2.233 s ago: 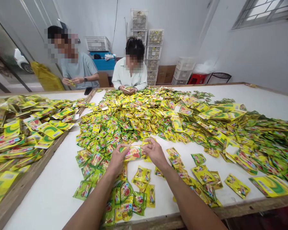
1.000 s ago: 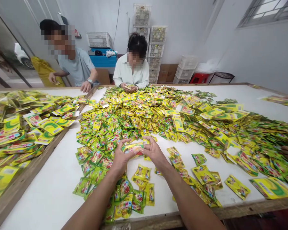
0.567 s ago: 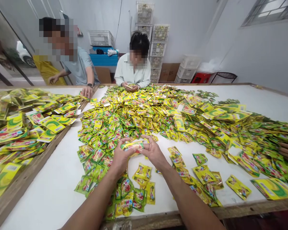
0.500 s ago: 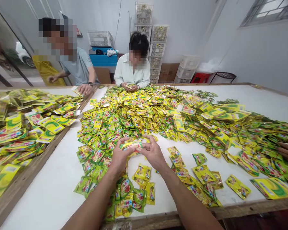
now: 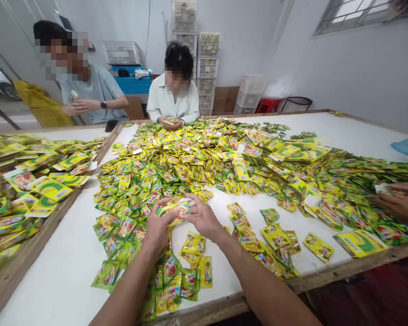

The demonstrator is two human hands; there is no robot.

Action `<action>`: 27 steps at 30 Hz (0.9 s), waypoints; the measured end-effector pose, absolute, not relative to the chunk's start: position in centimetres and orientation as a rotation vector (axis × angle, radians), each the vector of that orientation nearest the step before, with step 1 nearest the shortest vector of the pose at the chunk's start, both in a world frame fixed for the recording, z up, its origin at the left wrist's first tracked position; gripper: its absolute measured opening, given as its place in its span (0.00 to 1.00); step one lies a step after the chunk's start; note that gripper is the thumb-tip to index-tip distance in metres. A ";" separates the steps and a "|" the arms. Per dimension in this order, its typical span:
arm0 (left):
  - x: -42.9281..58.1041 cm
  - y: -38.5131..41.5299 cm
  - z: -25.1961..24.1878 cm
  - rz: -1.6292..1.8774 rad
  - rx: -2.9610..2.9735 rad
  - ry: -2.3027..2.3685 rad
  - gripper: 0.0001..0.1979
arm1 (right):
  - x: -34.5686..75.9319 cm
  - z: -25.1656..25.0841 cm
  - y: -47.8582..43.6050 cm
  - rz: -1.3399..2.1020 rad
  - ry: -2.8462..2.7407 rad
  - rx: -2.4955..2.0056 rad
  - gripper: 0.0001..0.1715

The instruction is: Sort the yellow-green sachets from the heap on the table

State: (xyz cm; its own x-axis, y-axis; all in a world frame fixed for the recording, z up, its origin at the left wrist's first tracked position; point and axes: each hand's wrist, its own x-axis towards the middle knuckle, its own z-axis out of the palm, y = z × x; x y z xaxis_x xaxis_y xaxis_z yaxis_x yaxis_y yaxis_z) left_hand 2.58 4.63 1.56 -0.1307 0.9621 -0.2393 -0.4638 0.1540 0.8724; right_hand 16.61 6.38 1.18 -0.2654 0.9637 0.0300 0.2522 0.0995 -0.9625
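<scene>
Between my two hands is a small yellow and green candy box [image 5: 172, 209], held level above the white table. My left hand [image 5: 159, 222] grips its left end, thumb across the front. At the right end, the fingers and thumb of my right hand [image 5: 202, 217] close on the box. Whether its end flap is open I cannot tell. Just beyond my hands lies a big heap of green and yellow candy packets [image 5: 149, 181]. Loose yellow packets [image 5: 193, 243] and green packets [image 5: 170, 269] lie beneath and in front of my wrists.
A wooden divider [image 5: 68, 199] separates a pile of boxes [image 5: 51, 188] on the left. Two co-workers, one in white [image 5: 173, 102] and one in blue [image 5: 95, 90], are across the table. Another person's hand [image 5: 399, 199] reaches in at right. A flat box [image 5: 360, 242] lies near the front edge.
My view has turned slightly right. My hands still hold the box. The co-worker in blue has lifted a hand from the table and brought both hands together. The hand at right shows more.
</scene>
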 end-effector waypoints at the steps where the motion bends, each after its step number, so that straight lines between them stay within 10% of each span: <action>1: 2.6 4.6 1.5 1.370 0.618 1.083 0.32 | 16.6 1.0 6.4 1.192 -1.655 -1.196 0.33; 27: -1.8 4.2 2.3 1.073 0.908 1.361 0.22 | 16.9 2.5 9.0 0.927 -1.674 -1.196 0.20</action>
